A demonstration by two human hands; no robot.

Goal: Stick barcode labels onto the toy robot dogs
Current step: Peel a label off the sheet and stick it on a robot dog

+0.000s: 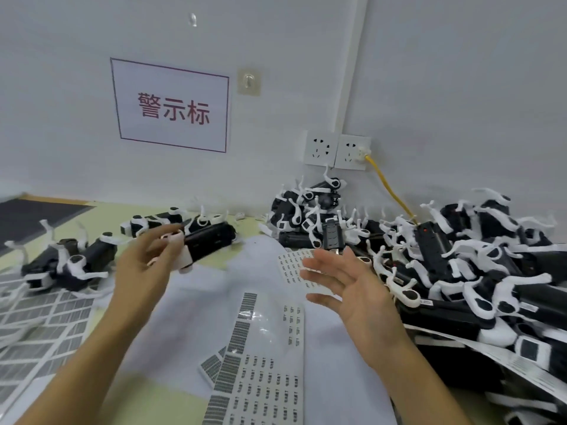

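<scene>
My left hand (147,262), with pale finger cots on its fingertips, holds the near end of a black-and-white toy robot dog (213,240); the thumb is on top and the fingers are below. The dog sits low over the table beside several other dogs (70,262) at the left. My right hand (346,289) hovers open with its fingers spread, holding nothing, over a small barcode label sheet (291,268). A longer label sheet (260,372) lies on the white paper (196,305) in front of me. The hands are motion-blurred.
A big heap of toy dogs (478,280) fills the right side, and a smaller heap (306,207) sits in the wall corner. A black power strip (429,240) on a yellow cable (389,185) lies among them. Label sheets (40,326) cover the left front.
</scene>
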